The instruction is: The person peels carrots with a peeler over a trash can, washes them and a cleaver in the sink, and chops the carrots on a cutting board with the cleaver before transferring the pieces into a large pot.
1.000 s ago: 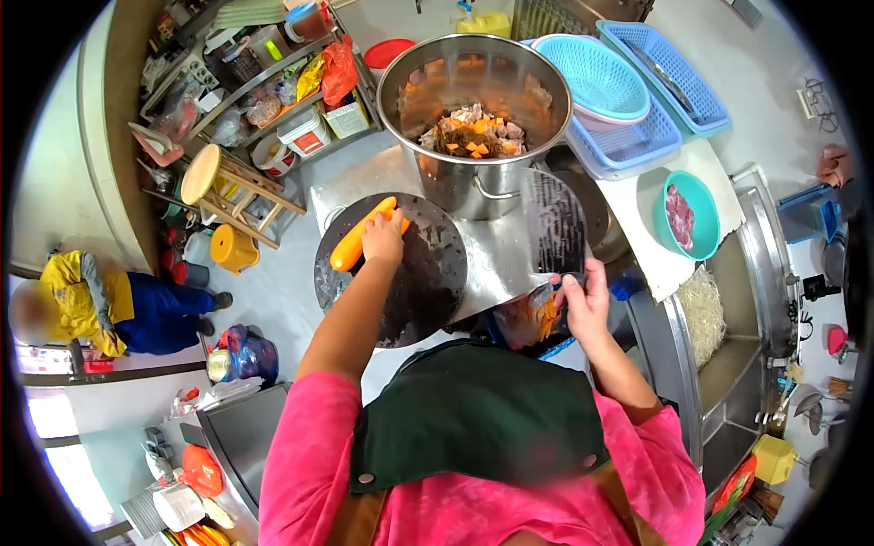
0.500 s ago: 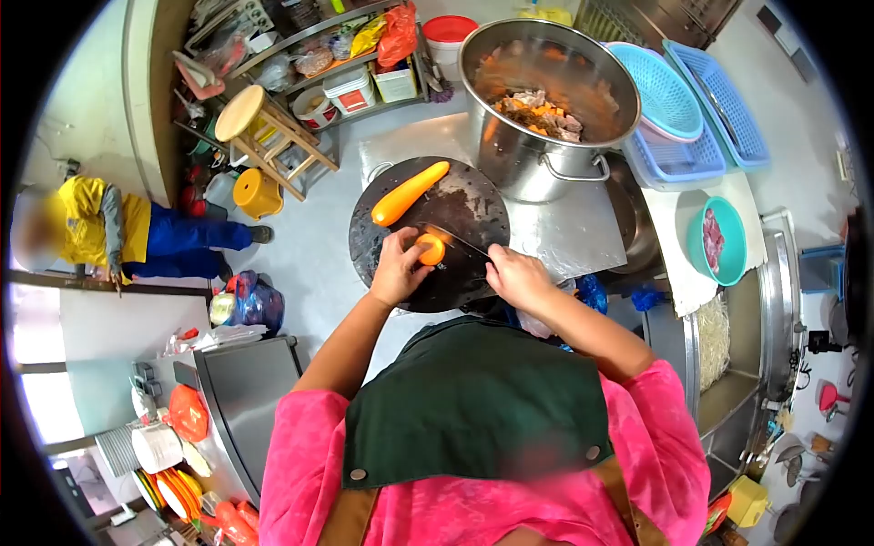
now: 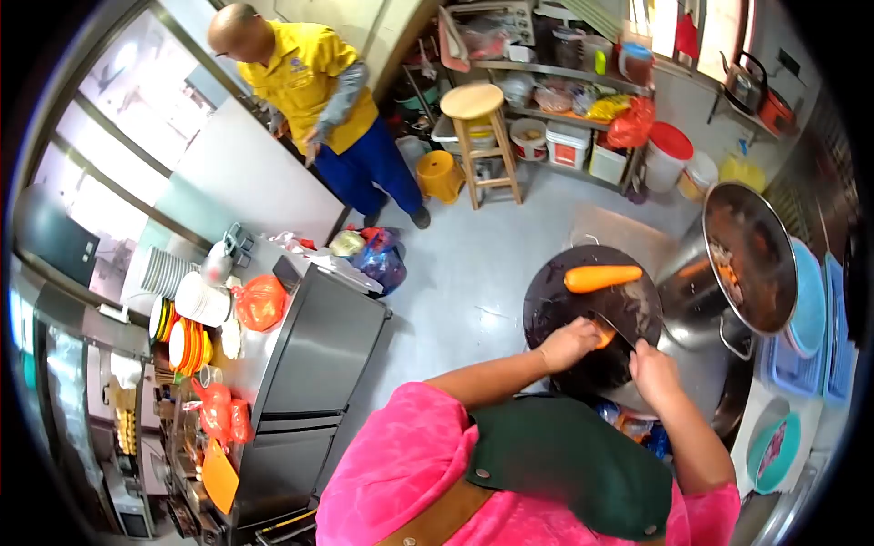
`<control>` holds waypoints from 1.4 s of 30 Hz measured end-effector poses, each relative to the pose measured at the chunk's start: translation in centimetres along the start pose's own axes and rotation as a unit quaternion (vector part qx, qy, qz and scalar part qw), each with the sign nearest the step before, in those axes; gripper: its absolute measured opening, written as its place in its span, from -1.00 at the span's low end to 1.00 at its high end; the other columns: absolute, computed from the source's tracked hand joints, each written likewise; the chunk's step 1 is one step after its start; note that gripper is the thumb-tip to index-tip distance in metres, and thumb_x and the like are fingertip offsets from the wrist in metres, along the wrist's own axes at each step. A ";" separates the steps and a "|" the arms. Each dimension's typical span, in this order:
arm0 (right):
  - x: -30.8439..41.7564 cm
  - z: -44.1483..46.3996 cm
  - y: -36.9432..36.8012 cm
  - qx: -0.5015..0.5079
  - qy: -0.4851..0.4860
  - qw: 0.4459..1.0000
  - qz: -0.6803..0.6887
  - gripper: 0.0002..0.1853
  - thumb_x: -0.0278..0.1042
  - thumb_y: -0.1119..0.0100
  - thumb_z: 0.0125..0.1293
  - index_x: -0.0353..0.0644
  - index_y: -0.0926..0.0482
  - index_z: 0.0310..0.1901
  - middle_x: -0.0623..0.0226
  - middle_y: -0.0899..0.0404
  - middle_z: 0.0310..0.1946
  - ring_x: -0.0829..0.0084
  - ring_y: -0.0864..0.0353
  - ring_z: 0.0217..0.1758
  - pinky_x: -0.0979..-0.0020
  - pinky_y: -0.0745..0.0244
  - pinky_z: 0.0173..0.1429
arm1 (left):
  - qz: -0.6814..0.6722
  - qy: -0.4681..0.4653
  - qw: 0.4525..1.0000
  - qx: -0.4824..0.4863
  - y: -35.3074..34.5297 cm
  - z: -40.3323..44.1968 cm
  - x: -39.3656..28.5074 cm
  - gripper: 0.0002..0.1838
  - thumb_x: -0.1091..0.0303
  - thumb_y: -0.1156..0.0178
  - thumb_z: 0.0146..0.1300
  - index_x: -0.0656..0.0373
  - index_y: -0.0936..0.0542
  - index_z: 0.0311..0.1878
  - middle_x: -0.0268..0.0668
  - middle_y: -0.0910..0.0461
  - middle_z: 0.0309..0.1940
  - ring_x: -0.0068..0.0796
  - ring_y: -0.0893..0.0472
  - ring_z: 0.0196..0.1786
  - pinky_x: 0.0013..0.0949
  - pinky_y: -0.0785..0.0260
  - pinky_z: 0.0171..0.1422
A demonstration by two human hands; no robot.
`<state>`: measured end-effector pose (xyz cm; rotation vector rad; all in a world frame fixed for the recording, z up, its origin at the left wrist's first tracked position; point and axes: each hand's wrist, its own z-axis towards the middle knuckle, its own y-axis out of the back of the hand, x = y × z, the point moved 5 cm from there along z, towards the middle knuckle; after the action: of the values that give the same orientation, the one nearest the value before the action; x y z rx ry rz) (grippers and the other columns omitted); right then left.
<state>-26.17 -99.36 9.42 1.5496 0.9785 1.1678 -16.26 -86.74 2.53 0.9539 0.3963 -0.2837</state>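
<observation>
My left hand (image 3: 570,345) is closed on a short orange carrot piece (image 3: 604,336) on the dark round chopping board (image 3: 548,298). My right hand (image 3: 654,371) grips the handle of a knife (image 3: 617,329), whose blade lies against or just beside the piece; the exact contact is too small to tell. Beyond the blade, a long peeled carrot (image 3: 603,278) rests on its side on the board. Right of the board stands a large steel pot (image 3: 683,296) with orange chunks and other food inside.
A person in a yellow shirt (image 3: 314,86) stands at the far left. A wooden stool (image 3: 472,102) and a yellow stool (image 3: 441,175) are on the floor. Blue baskets (image 3: 801,359) and a turquoise bowl (image 3: 776,460) sit at right. A steel counter (image 3: 319,346) stands at left.
My view has swung to the left, so the board and pot now appear farther right. The knife stays in my right hand and the carrot piece under my left. The person at left has turned.
</observation>
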 end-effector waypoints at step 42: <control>-4.6 2.3 -7.2 0.064 -0.117 0.984 0.115 -0.80 -0.23 0.10 0.23 -0.20 -0.35 -0.27 0.04 -0.55 -0.40 0.04 -0.55 -0.27 0.09 -0.43 -0.19 | -0.258 0.442 0.856 -0.068 -2.1 -4.8 8.3 -0.65 0.45 -0.30 0.02 0.21 -0.30 -0.24 -0.29 -0.44 -0.45 -0.53 -0.46 -0.37 -0.45 -0.38 -0.30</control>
<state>-25.42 -102.42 1.12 1.8943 0.7441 1.0649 -10.67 -84.38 -5.16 0.7768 1.5188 -0.2810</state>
